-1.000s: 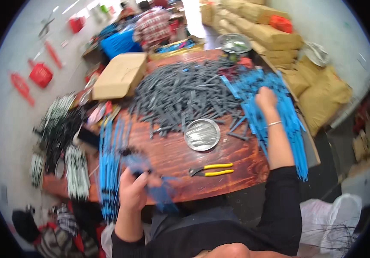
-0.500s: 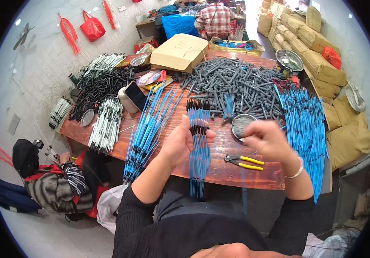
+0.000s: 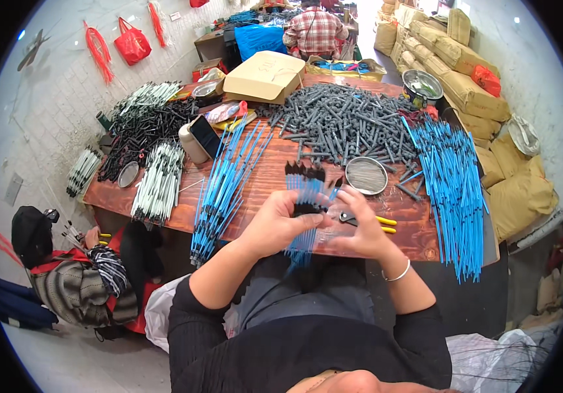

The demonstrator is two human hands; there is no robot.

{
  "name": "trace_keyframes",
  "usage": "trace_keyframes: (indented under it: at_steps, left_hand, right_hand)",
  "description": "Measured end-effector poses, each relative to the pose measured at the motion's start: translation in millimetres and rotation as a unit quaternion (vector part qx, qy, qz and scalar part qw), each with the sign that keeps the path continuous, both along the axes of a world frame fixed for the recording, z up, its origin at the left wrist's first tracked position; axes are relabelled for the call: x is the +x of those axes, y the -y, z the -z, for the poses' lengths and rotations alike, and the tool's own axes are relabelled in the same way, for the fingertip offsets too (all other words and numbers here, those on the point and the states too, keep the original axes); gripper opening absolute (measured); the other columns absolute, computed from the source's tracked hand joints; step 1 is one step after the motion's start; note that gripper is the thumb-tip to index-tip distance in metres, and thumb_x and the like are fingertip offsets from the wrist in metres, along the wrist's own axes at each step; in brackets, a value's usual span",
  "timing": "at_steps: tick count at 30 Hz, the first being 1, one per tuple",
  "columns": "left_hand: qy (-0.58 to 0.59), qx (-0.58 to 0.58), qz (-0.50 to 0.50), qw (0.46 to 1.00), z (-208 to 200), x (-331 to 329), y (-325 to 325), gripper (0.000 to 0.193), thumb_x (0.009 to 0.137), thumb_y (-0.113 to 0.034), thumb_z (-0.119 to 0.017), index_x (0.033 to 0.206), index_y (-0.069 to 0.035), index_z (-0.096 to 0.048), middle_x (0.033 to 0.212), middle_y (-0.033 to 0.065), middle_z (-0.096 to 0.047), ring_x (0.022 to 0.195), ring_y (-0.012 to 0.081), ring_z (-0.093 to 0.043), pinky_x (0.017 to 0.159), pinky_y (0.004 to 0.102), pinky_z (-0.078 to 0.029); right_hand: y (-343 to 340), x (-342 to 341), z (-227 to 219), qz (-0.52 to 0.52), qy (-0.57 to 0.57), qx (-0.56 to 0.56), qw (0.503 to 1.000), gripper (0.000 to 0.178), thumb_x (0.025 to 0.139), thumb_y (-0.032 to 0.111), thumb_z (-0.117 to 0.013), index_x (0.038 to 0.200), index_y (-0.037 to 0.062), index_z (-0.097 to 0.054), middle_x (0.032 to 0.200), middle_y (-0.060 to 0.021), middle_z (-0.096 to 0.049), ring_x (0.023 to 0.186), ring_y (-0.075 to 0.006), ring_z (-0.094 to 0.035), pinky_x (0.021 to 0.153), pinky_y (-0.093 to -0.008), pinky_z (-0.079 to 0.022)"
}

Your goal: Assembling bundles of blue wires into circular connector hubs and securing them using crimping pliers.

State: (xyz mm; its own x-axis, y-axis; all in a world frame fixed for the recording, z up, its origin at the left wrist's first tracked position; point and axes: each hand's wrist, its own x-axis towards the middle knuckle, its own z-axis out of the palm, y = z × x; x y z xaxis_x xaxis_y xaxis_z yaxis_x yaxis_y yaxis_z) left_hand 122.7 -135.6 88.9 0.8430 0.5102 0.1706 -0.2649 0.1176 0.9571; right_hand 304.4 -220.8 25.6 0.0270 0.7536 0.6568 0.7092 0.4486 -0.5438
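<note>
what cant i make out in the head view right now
In the head view:
Right hand: too blurred to tell whether it grips anything.
Bundle of black-tipped blue sticks: the left hand covers part of its middle; its lower ends are blurred.
Yellow-handled pliers: the right hand covers their middle.
Co-worker in a plaid shirt: head cut off by the upper edge.

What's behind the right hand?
Pliers lie on the table behind the right hand: the black head and yellow handle ends show. The hand covers their middle, so that can't be seen.

black top (image 3: pixel 334 350) — black sleeves (image 3: pixel 196 331) ending near elbows | thin pale right-wrist bangle (image 3: pixel 398 278) | dark grey trousers (image 3: pixel 337 301)
</note>
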Motion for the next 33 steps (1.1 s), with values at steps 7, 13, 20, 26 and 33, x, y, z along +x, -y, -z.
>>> trace_keyframes:
  at_steps: [7,13,20,26,33]
  left_hand:
    - [0.028,0.258,0.077,0.963,-0.8,-2.1,62.8,0.011,0.083,-0.005,-0.063,0.094,-0.001,-0.061,0.089,0.0124,-0.067,0.082,0.0186,-0.065,0.074,0.0281,-0.051]
    - [0.112,0.333,0.127,0.928,115.7,-21.5,67.4,0.016,0.084,-0.002,-0.056,0.097,-0.004,-0.065,0.094,0.0108,-0.068,0.083,0.0181,-0.065,0.075,0.0303,-0.051]
    - [-0.045,0.072,-0.014,0.996,183.7,-18.6,49.9,0.015,0.084,0.002,-0.056,0.096,-0.001,-0.065,0.097,0.0105,-0.067,0.089,0.0189,-0.064,0.080,0.0324,-0.051]
    - [-0.081,0.041,0.027,0.995,144.9,-15.9,31.3,0.017,0.083,0.006,-0.055,0.096,0.000,-0.065,0.097,0.0098,-0.068,0.093,0.0210,-0.064,0.083,0.0332,-0.050]
    - [-0.058,0.209,0.051,0.975,168.2,-23.9,20.3,0.024,0.082,0.000,-0.058,0.104,-0.007,-0.066,0.104,0.0093,-0.066,0.098,0.0240,-0.063,0.084,0.0299,-0.049]
  right_hand:
    - [36.3,-63.4,59.0,-0.293,-0.618,-0.289,0.670,0.057,0.070,0.022,-0.075,0.118,0.0023,-0.051,0.120,-0.0152,-0.051,0.110,-0.0265,-0.052,0.085,-0.0333,-0.046]
    - [32.8,-31.2,164.5,-0.180,-0.156,-0.120,0.964,0.043,0.069,0.018,-0.073,0.106,0.0009,-0.057,0.102,-0.0149,-0.060,0.091,-0.0312,-0.060,0.077,-0.0339,-0.049]
    - [46.6,1.0,104.7,-0.089,0.044,-0.339,0.935,0.021,0.068,0.016,-0.067,0.084,0.0023,-0.063,0.079,-0.0146,-0.064,0.075,-0.0316,-0.062,0.070,-0.0369,-0.050]
    - [-77.3,129.9,88.0,0.231,0.146,-0.147,0.951,0.011,0.072,0.016,-0.060,0.068,0.0065,-0.063,0.073,-0.0135,-0.060,0.069,-0.0319,-0.060,0.062,-0.0428,-0.049]
    - [-156.3,182.0,110.7,0.282,0.325,-0.219,0.876,0.009,0.071,0.011,-0.057,0.071,0.0075,-0.065,0.083,-0.0094,-0.062,0.083,-0.0287,-0.060,0.068,-0.0409,-0.050]
